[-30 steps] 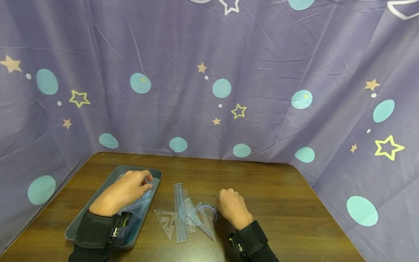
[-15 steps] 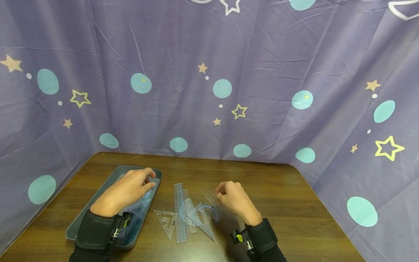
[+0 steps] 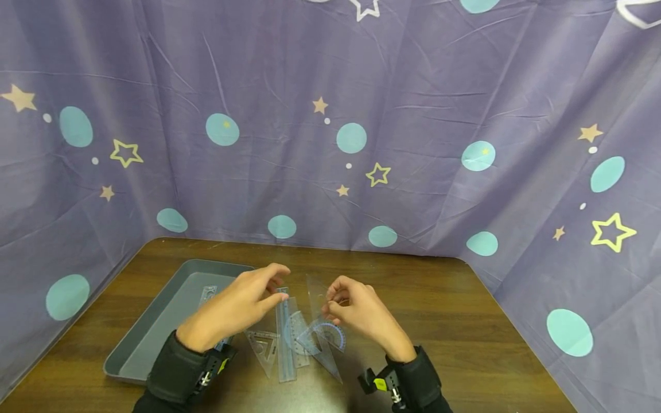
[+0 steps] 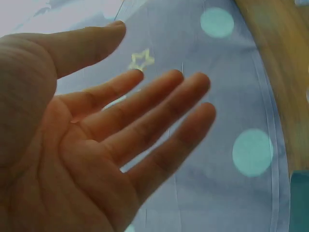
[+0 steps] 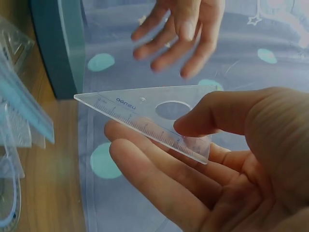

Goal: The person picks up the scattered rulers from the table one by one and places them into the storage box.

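A black wrist strap (image 3: 175, 370) on each forearm sits nearest, toward the near edge of the table (image 3: 480, 327). Beyond and between the straps, clear measuring pieces lie flat near the table's mid-width. From left to right: a small triangle (image 3: 265, 366); a blue-tinted ruler (image 3: 284, 344); an overlapped group whose individual outlines cannot all be told; a long triangle (image 3: 326, 360); and a protractor with a blue arc (image 3: 338, 331).

The right hand (image 3: 364, 312) is raised above the table, just beyond the protractor. Its thumb and fingers pinch a clear set square (image 5: 140, 111), which has an oval cutout and a printed scale. The pointed end extends away from the thumb.

The left hand (image 3: 237, 301) is raised, fingers and thumb spread, near the far end of the ruler. A grey tray (image 3: 150, 344) stands along the table's left edge; the left forearm partly hides its contents. Past the far edge hangs a purple patterned cloth (image 3: 413, 115).
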Available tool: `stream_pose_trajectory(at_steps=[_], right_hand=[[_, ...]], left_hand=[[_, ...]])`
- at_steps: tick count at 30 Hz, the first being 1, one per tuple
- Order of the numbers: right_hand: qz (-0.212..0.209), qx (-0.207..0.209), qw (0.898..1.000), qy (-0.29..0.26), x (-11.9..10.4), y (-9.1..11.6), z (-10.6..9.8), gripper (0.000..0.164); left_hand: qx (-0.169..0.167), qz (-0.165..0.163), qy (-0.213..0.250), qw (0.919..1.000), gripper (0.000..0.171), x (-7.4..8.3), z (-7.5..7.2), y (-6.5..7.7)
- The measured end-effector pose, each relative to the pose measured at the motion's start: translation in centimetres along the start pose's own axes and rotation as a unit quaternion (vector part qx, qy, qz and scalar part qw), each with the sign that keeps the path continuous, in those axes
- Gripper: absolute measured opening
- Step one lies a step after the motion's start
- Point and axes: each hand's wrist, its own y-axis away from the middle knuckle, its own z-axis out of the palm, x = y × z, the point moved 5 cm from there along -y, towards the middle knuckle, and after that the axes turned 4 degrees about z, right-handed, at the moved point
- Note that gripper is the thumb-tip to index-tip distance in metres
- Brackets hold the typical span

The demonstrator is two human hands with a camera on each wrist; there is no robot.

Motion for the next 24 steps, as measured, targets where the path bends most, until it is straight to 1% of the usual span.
stream_pose_trajectory(at_steps=[2,4,8,9,11,13,17,21,24], right_hand=[[-0.009,-0.005,1.0,-0.001,-0.5,0.2,0.1,0.007],[-0.018,-0.01,1.0,-0.004,-0.9,0.4,0.2,0.007],[-0.039,-0.013,0.999,-0.003,-1.6,0.8,0.2,0.008],[-0.044,-0.011,0.999,-0.001,-1.7,0.9,0.1,0.008],[-0.053,-0.006,0.999,0.004,-2.0,1.0,0.1,0.009],[-0.058,-0.003,0.998,0.005,-2.1,1.1,0.1,0.01],[-0.061,-0.01,0.998,-0.001,-2.3,1.2,0.2,0.01],[-0.062,-0.017,0.998,-0.008,-2.3,1.1,0.1,0.008],[-0.062,-0.013,0.998,-0.007,-2.2,1.1,-0.2,0.008]], left_hand=[[0.0,0.024,0.005,0.9997,0.037,0.6,0.7,-0.3],[0.003,0.057,0.009,0.9983,0.035,1.3,1.3,-0.5],[0.007,0.119,0.02,0.9927,0.025,2.4,2.5,-0.8],[0.008,0.13,0.024,0.9912,0.022,2.7,2.7,-0.9],[0.009,0.142,0.032,0.9893,0.016,3.0,3.0,-1.0],[0.015,0.149,0.036,0.988,0.013,3.1,3.2,-1.0],[0.023,0.145,0.03,0.9887,0.012,3.1,3.1,-1.0],[0.034,0.139,0.012,0.9896,0.013,2.9,2.7,-0.9],[0.045,0.133,0.003,0.9901,0.013,2.7,2.2,-0.8]])
